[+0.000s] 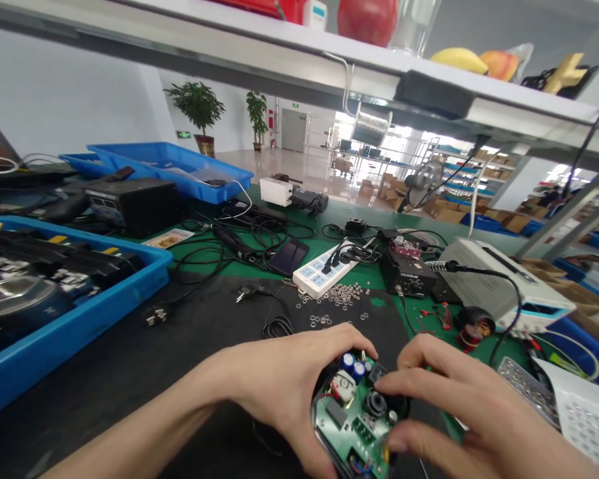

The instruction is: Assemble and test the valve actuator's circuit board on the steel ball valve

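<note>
My left hand point(284, 386) is wrapped round the left side of a dark housing that holds a green circuit board point(329, 426). On the board sit blue capacitors point(353, 364), a black ring-shaped coil point(376, 403) and a white connector; thin wires show at its lower edge. From the right, my right hand point(459, 406) grips the board's right side, index finger near the coil and thumb lower down, close to a yellow part. What its other fingers touch is hidden. Loose metal nuts or washers point(342, 296) lie on the black mat point(199, 359) beyond my hands.
A white power strip point(319, 279) with plugs stands ahead, near a dark phone point(288, 256) and tangled cables. At left is a blue tray point(160, 266) of devices. To the right are a soldering station point(409, 273), a beige instrument point(499, 279) and a box of small parts point(526, 386). A shelf crosses overhead.
</note>
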Available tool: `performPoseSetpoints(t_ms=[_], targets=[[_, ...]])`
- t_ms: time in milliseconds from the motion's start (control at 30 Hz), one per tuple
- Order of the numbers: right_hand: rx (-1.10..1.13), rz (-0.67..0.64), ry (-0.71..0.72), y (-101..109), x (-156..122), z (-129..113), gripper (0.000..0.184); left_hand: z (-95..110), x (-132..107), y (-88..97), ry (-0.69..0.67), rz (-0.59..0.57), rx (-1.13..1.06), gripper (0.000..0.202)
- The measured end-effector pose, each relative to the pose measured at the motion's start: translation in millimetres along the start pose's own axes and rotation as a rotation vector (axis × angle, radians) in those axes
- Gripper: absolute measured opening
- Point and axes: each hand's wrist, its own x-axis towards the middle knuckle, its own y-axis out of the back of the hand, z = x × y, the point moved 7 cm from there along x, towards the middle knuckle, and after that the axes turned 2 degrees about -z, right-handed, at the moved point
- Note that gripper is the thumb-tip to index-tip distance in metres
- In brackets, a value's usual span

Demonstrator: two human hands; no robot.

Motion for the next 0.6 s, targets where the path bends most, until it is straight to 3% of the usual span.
performPoseSetpoints(t_ms=[133, 300, 467, 600], targets=[[0.042, -0.077, 0.044, 1.1, 18.9, -9.2, 0.018, -0.3, -2.7, -0.3, -0.010, 0.028, 0.017, 0.108], [-0.094, -0.076, 0.031, 4.4, 23.6, -15.7, 0.028, 1.2, -3.1, -0.3, -0.048, 0.043, 0.047, 0.105], [-0.083, -0.145, 0.092, 1.1, 33.8, -26.5, 0.017, 2.6, -0.8, 0.4, -0.100, 0.017, 0.033, 0.100], [-0.051, -0.163, 0.143, 2.8, 41.0, -32.0, 0.019, 3.2, 0.9, 0.5, -0.125, 0.011, -0.032, 0.100]])
